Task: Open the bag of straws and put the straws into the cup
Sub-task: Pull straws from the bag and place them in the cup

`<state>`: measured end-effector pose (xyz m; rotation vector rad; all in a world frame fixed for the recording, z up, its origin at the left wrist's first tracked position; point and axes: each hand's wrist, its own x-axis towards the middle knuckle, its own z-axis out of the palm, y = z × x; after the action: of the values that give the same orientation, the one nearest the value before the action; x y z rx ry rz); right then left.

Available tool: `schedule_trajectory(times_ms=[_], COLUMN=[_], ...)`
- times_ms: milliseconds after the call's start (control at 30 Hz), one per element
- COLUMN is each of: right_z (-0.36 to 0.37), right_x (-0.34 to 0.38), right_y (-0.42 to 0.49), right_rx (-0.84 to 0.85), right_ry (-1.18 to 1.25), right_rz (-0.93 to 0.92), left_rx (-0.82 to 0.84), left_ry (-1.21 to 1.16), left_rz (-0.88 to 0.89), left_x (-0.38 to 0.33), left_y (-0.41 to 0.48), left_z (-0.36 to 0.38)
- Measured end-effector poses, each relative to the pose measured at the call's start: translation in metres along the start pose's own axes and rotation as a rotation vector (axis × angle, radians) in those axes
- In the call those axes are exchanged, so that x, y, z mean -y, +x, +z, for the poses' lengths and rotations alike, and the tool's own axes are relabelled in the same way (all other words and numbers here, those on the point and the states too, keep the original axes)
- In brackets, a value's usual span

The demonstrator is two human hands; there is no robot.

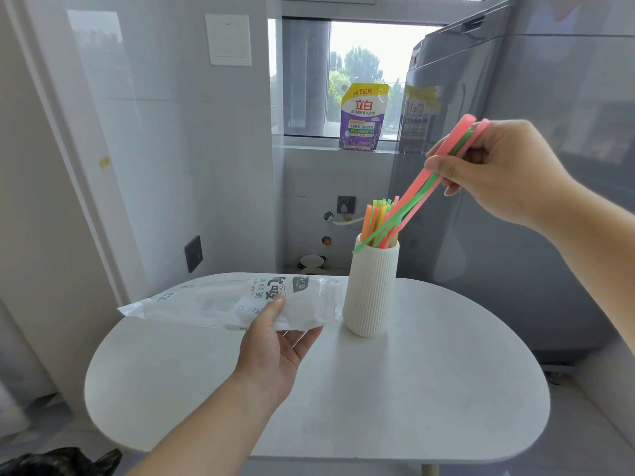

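In the head view the job looked nearly finished; the tall, ribbed, cream-white cup (371,290) stood on the white, rounded table (429,389) with a sheaf of orange, yellow and green plastic straws (378,218) already upright inside it, their tops well above the rim; the right hand (498,166) hovered above and to the right of the cup, thumb and fingers pinched closed on a small bundle of pink and green straws (426,187), which slanted down to the left from the grip; most of their lower ends reached into the cup mouth, though one green tip (359,249) appeared to poke outside the rim on the left side, so that straw probably needed guiding in; the upper ends stuck out behind the fingers. The left hand (275,345) gripped the clear and white plastic straw bag (233,304) by its near edge, thumb on top and fingers beneath, the bag lying lengthwise just left of the cup and almost touching it; the bag looked flat and, as far as could be told, empty, though its far end was too pale to judge. What seemed left was to release the last bundle so it dropped fully into the cup, and to set the bag aside.
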<state>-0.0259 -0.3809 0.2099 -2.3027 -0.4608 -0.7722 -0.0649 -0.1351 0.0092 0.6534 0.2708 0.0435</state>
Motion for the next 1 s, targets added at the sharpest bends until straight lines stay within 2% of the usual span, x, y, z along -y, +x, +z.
schedule_trajectory(times_ms=[267, 633, 800, 1000], right_z=[-0.008, -0.013, -0.005, 0.006], right_x=[-0.013, -0.013, -0.007, -0.009], right_y=[-0.003, -0.012, -0.007, 0.011], right_rx=[-0.159, -0.150, -0.057, 0.110], right_ry=[-0.008, 0.001, 0.019, 0.018], right_rz=[0.057, 0.094, 0.057, 0.096], left_rx=[0.001, -0.006, -0.004, -0.005], left_ry=[-0.005, -0.006, 0.003, 0.002], left_rz=[0.009, 0.004, 0.003, 0.003], left_x=[-0.001, 0.001, 0.002, 0.001], left_y=[0.002, 0.001, 0.001, 0.001], left_z=[-0.002, -0.001, -0.002, -0.002])
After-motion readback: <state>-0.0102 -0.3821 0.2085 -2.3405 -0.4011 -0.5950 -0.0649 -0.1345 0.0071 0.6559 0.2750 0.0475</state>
